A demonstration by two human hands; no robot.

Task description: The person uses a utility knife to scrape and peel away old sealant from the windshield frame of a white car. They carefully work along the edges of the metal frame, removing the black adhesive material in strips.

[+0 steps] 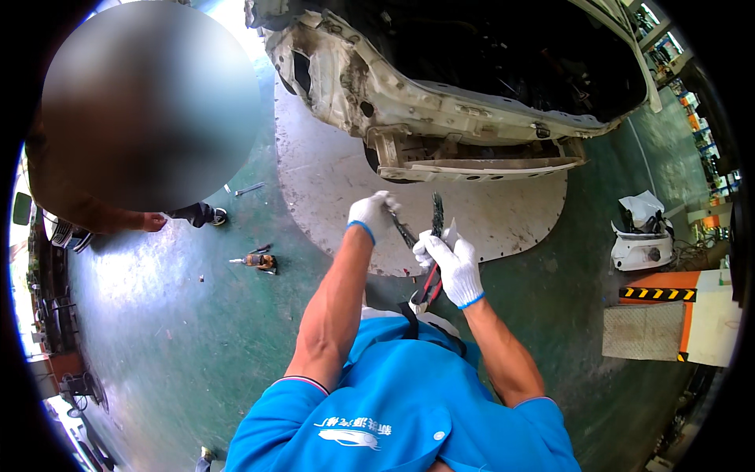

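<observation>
Both of my hands wear white knit gloves with blue cuffs. My left hand (371, 215) is closed on one part of a dark wire harness (437, 211), with a strand slanting from it toward the other hand. My right hand (454, 266) is closed around the harness, whose dark end sticks up above the fingers. Below that hand, close to my waist, hangs a red-handled tool (429, 289) that looks like pliers with a pale metal head. Whether the right fingers also grip its handles is hidden.
Ahead stands a stripped white car body (440, 102) with an exposed front beam, over a pale floor plate (314, 185). A power tool (261, 259) lies on the green floor at left. Another person (102, 212) stands far left. An orange-white cabinet (712, 315) is at right.
</observation>
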